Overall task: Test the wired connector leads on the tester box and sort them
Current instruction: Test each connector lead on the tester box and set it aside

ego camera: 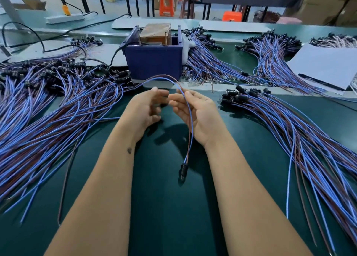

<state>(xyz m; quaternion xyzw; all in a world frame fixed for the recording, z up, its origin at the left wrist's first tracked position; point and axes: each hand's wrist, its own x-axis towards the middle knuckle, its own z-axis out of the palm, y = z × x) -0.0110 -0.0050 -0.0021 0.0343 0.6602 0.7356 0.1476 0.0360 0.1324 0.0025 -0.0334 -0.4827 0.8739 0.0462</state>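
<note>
Scanning from the left: big pile of leads (48,109), blue and brown wires with black connectors at the far end, fanned across the green tabletop (154,207). One loose brown wire (66,178) lies just beside its near edge. Behind the pile, black cables and a white power strip (64,18).

Centre back, the tester box (153,60), dark blue, open top, a brown block inside, two metal pins standing up. It sits near the far end of the left pile.

I see my left hand (144,110) raised over the tabletop, fingers (156,93) loosely curled; whether they pinch the wire end, cannot tell, motion blur there. My right hand (195,114) is just beside it, palm up, thumb and fingers lightly curled round one lead (190,124). That lead arcs up from the left pile in front of the box, passes across the right palm, then hangs down between my forearms, its black connector (182,171) dangling above the tabletop.

Right of the box, a second heap of leads (210,66) lies against it. Further right, another bundle (274,60), then a white sheet (324,66) with a black pen on it. Near right, a sorted pile (301,145) with connectors grouped near the right hand, wires trailing toward the front edge.
</note>
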